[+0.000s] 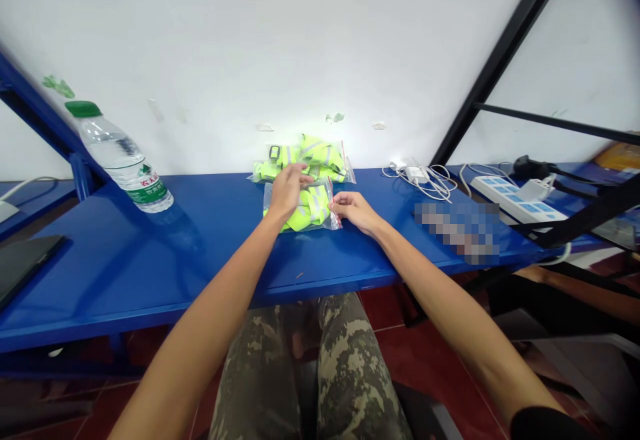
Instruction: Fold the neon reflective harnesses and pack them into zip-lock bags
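Partly hidden under the open left hand (286, 192), a clear zip bag (324, 221) of neon-yellow reflective fabric (305, 210) lay mid-tabletop (210, 253); the right hand's (354, 211) grip was clamped on its red-edged corner (334, 213).

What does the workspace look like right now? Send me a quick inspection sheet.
Surface: blue metal bench.
Job's things: yellow-green reflective vest in a clear zip bag; more bagged vests behind it.
Clutter: water bottle; dark tablet or similar; pixelated, unreadable patch.
Hands: left hand on the bag; right hand pinching its red-lined edge.
Cables: white cables by a power strip.
Surroundings: scuffed white wall; black metal frame; red tile floor.
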`<state>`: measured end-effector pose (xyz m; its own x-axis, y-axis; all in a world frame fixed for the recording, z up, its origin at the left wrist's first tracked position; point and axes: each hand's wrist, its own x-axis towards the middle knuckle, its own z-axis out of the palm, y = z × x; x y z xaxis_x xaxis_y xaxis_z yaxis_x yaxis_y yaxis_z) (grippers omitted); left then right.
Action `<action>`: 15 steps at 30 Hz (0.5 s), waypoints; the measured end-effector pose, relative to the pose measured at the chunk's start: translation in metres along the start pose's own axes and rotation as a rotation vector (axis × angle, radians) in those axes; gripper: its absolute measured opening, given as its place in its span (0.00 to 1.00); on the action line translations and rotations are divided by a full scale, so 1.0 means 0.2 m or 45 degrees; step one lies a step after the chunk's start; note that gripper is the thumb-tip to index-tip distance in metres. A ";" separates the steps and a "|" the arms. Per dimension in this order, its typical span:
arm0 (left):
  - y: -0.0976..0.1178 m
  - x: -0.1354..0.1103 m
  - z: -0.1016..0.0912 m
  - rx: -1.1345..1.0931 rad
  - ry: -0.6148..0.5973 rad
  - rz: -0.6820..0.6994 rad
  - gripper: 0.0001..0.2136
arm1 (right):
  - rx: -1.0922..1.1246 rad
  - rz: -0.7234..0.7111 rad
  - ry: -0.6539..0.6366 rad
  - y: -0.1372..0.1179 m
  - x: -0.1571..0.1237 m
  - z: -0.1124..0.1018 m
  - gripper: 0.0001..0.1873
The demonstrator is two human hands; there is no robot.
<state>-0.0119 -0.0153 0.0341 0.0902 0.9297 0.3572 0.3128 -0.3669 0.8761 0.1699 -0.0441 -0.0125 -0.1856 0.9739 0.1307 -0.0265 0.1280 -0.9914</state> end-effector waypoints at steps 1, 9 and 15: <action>0.00 0.02 -0.01 -0.160 -0.013 -0.085 0.27 | 0.013 0.026 0.022 0.00 0.00 0.00 0.20; -0.02 0.03 -0.07 -0.775 -0.007 -0.383 0.31 | 0.059 0.119 0.101 0.01 0.01 0.00 0.19; -0.02 0.03 -0.06 -0.631 -0.047 -0.321 0.34 | 0.018 0.097 0.100 0.03 0.02 -0.01 0.21</action>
<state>-0.0236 -0.0085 0.0371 0.1057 0.9880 0.1129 -0.1522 -0.0961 0.9837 0.1706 -0.0381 -0.0182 -0.1101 0.9925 0.0536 -0.0290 0.0507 -0.9983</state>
